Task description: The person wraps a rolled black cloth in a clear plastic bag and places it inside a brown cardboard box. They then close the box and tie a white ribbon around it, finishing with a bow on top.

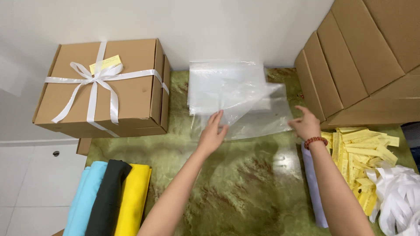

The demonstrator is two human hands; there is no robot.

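Both hands are out over the green marbled tabletop point(245, 183), working at a loose, clear plastic bag point(245, 109) that lies on top of a flat stack of clear plastic bags point(218, 83) near the far edge by the white wall. The left hand point(212, 133) has its fingers stretched forward and close together, the tips pinching the near corner of the loose bag. The right hand point(306, 124), with a red beaded bracelet point(316, 140) on the wrist, reaches in at the bag's right edge with fingers loosely curled; whether it actually grips the film I cannot tell. To the left stands a brown cardboard gift box point(103, 89) tied with a white ribbon point(94, 81) and topped with a small yellow tag point(106, 64). At the near left edge lie three folded cloths, light blue point(85, 201), black point(107, 196) and yellow point(133, 199), side by side. On the right, flat brown cardboard sheets point(363, 57) lean against the wall, with a heap of yellow paper slips point(361, 155) below them and a tangle of white ribbon strips point(398, 196) just beside that.
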